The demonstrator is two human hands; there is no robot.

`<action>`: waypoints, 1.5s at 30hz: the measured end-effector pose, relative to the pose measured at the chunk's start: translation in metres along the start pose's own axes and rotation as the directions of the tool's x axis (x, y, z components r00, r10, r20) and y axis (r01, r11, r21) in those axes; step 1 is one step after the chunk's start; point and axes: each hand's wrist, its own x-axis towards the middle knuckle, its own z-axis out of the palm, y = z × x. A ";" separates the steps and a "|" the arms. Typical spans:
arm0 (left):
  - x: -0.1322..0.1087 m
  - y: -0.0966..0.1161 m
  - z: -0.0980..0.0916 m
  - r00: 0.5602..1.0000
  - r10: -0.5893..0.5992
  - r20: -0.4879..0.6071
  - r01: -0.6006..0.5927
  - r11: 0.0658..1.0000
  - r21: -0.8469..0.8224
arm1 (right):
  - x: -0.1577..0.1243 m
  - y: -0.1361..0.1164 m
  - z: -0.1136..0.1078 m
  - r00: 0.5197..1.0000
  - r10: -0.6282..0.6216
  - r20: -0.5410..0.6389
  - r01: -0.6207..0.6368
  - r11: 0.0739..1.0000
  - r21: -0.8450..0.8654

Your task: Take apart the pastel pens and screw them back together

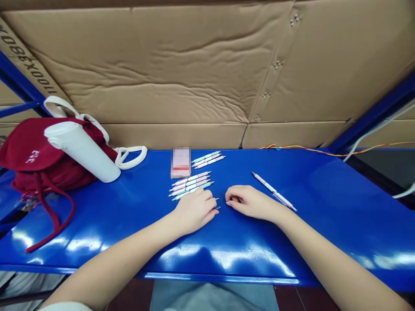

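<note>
My left hand (196, 209) rests low over the table with its fingers curled. Thin pen tips (217, 199) poke out past its fingers, and the barrels are hidden beneath the hand. Just beyond it lies a row of several pastel pens (189, 183), some partly covered by the hand. Opposite, my right hand (248, 201) is closed, thumb and fingertips together; whatever they pinch is too small to make out. To the right, a pair of pens (272, 188) lies slanted, partly behind my right forearm. Another small group of pens (208, 159) is farther back.
A phone-like rectangle with a blurred face (180, 162) lies behind the pen row. On the left are a red bag (52, 160) and a white bottle (84, 151) leaning on it. Cardboard (194, 65) walls the back of the blue table (129, 233); coloured wires (301, 149) run along the rear right.
</note>
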 end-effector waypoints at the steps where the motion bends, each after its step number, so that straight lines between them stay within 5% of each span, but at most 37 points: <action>1: 0.000 0.000 -0.001 1.000 -0.002 0.008 0.002 1.000 0.004 | -0.001 -0.001 -0.002 1.000 0.002 0.000 -0.002 0.998 -0.055; 6: 0.000 -0.008 -0.014 0.997 -0.081 -0.007 0.081 0.997 0.001 | -0.005 -0.011 -0.003 0.997 -0.047 -0.055 0.039 0.991 -0.129; 16: -0.003 -0.021 -0.030 0.977 -0.178 0.120 0.170 0.982 0.076 | -0.003 -0.024 0.014 0.982 -0.171 0.074 0.184 0.955 -0.231; 21: -0.004 -0.021 -0.038 0.967 -0.253 0.026 0.253 0.967 -0.010 | -0.005 -0.020 0.005 0.981 -0.105 -0.164 0.090 0.991 -0.098; 24: -0.006 -0.024 -0.038 0.968 -0.236 -0.080 0.235 0.972 -0.028 | -0.005 -0.014 -0.001 0.917 -0.003 -0.399 0.016 0.999 0.029; 27: -0.007 -0.025 -0.034 0.974 -0.155 -0.163 0.157 0.988 -0.005 | -0.005 -0.011 -0.001 0.860 0.017 -0.511 0.034 0.995 0.091; 33: -0.007 -0.024 -0.033 0.965 -0.084 -0.249 0.089 0.996 0.010 | -0.004 -0.013 0.002 0.850 -0.043 -0.525 0.095 0.993 0.072; 45: -0.006 -0.021 -0.034 0.981 -0.116 -0.152 0.116 0.993 -0.012 | -0.004 -0.019 0.002 0.878 -0.011 -0.479 0.068 0.993 0.101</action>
